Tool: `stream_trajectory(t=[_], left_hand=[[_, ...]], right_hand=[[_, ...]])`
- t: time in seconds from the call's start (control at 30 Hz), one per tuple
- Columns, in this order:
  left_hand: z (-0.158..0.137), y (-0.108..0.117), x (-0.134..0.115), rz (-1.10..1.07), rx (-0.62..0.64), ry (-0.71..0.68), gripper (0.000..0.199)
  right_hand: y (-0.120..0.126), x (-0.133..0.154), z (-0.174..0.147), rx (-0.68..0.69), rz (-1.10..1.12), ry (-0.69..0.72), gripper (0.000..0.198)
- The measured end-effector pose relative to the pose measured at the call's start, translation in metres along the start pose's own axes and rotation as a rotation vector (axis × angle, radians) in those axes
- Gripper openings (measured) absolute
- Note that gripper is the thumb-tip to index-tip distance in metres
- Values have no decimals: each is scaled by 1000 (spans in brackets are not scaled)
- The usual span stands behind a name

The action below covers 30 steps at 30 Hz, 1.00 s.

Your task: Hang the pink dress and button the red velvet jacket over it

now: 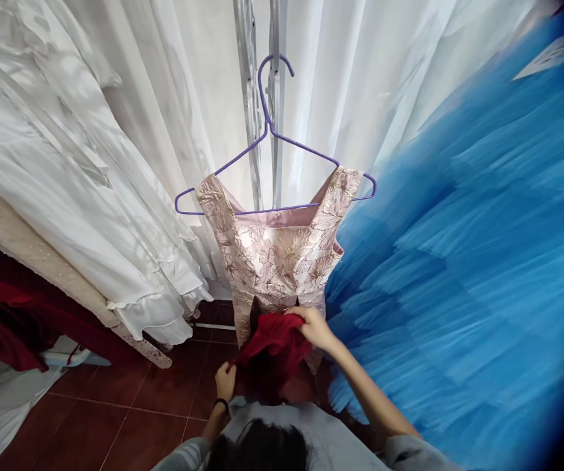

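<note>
The right hand (pixel 315 328) pinches a red cloth (pixel 276 347) at its upper right edge; the left hand (pixel 226 381) curls closed on its left edge. The cloth bunches before the floral brocade dress (pixel 282 255), whose straps hang near both ends of the purple hanger (pixel 268 125).

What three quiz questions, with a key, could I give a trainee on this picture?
1. What colour is the hanger holding the floral dress?
2. True or false: a dark band circles the wrist of the left hand.
3. The right hand grips: A) the red cloth; B) the hanger's hook; C) a dress strap.

Key: 1. Purple. 2. True. 3. A.
</note>
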<state>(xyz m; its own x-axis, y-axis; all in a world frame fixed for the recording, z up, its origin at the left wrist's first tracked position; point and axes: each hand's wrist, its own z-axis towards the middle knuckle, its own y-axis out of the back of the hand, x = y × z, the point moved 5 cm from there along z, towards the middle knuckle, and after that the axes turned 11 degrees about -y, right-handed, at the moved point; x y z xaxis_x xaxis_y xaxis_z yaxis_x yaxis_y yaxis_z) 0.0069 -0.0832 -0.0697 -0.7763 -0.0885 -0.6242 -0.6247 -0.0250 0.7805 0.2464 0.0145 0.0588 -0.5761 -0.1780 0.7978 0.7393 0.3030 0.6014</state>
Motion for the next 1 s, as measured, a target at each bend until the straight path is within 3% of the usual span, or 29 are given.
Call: stream_trajectory(t=[0.07, 0.13, 0.23, 0.3, 0.37, 0.4, 0.43, 0.5, 0.57, 0.63, 0.67, 0.7, 0.77, 0.83, 0.87, 0.9, 0.93, 1.0], left_hand=[[18, 29, 14, 34, -168, 74, 35], [36, 68, 19, 53, -319, 81, 29], [49, 138, 9, 70, -492, 36, 13], [50, 186, -12, 123, -623, -120, 19], [51, 220, -39, 266, -587, -346, 28], [54, 230, -50, 356, -475, -427, 25], [57, 238, -57, 437, -358, -458, 20], [60, 257, -65, 535, -218, -430, 15], [55, 287, -74, 497, -326, -359, 12], [40, 318, -88, 308, -552, -331, 5], [33, 329, -97, 172, -607, -332, 4], [29, 334, -107, 23, -591, -329, 8], [28, 328, -126, -258, -388, -295, 18], [31, 317, -138, -448, -208, -214, 29], [33, 314, -140, -496, -187, -171, 32], [33, 315, -139, -499, -205, -133, 34], [33, 320, -135, -445, -258, -110, 33], [24, 343, -124, -153, -450, -97, 31]], right_hand=[[44, 17, -10, -104, -101, 60, 47], [88, 33, -23, -307, -250, 91, 48], [148, 57, -44, -758, -448, 158, 51], [176, 66, -55, -1073, -513, 225, 48], [189, 62, -54, -1194, -549, 237, 46], [190, 54, -46, -1123, -566, 212, 47], [186, 44, -35, -961, -582, 168, 49], [162, 16, -11, -502, -593, 53, 52], [128, -7, 0, -143, -590, -12, 46], [94, -13, 4, 4, -627, -62, 41], [76, -7, 6, 29, -651, -76, 44], [58, 6, 7, 39, -655, -66, 51], [17, 53, 9, 34, -554, 55, 73], [-25, 119, 12, 6, -302, 303, 98], [-47, 151, 16, 29, -207, 403, 115], [-68, 178, 23, 74, -164, 440, 129], [-89, 199, 34, 142, -177, 422, 130], [-116, 231, 60, 254, -344, 353, 103]])
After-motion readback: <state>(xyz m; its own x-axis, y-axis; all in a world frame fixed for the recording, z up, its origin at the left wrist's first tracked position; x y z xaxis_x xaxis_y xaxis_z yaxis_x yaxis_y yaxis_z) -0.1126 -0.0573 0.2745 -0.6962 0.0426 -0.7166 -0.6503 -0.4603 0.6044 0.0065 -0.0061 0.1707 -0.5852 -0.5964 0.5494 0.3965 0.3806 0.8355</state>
